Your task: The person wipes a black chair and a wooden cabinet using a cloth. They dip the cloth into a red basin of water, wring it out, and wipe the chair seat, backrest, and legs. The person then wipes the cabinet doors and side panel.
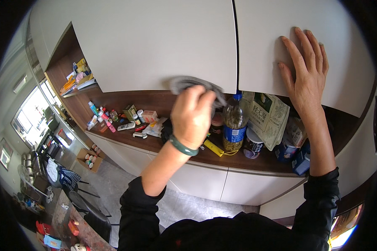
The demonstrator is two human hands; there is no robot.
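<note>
A grey cloth (196,82) is gripped in my left hand (193,113), which wears a green bangle (183,147) at the wrist. The cloth lies against the lower edge of a white upper cabinet door (163,44) and looks slightly blurred. My right hand (308,69) rests flat, fingers spread, on the neighbouring white door (264,28). A dark vertical gap separates the two doors. Below the cloth, on the brown wooden counter (182,157), stands a clear plastic bottle (234,125) with a blue cap and label, partly filled with greenish-brown pieces.
Beside the bottle are a printed pouch (267,119), a lidded tub (253,144) and a yellow strapped object (213,147). Small bottles, boxes and a white remote (126,126) crowd the counter's left. An open shelf (78,78) holds papers. Behind sit a cardboard box (89,160) and a chair (94,213).
</note>
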